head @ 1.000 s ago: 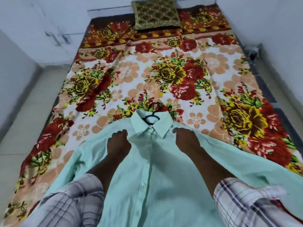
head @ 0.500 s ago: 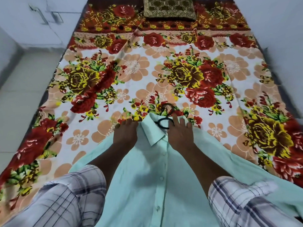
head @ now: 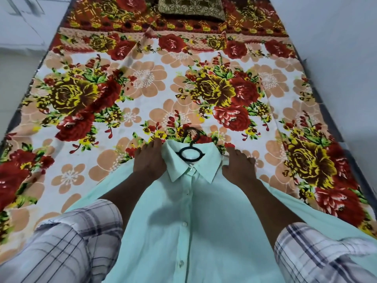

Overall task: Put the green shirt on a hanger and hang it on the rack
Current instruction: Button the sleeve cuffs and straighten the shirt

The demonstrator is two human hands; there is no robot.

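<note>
The pale green shirt (head: pixel 183 227) lies buttoned and face up on the bed, collar pointing away from me. A black hanger (head: pixel 190 154) sits inside it; its ring and hook stick out of the collar, the rest is hidden under the cloth. My left hand (head: pixel 149 160) rests palm down on the shirt's left shoulder beside the collar. My right hand (head: pixel 237 166) rests palm down on the right shoulder, fingers spread and reaching onto the bedsheet. No rack is in view.
A floral bedsheet (head: pixel 142 88) in red, yellow and peach covers the bed. A dark patterned cushion (head: pixel 191 7) lies at the far end. A white wall (head: pixel 336 48) runs along the right, pale floor (head: pixel 20 58) on the left.
My right hand has moved from the collar and hanger ring out to the shirt's right shoulder. The view has come closer to the collar. My left hand has stayed on the left shoulder.
</note>
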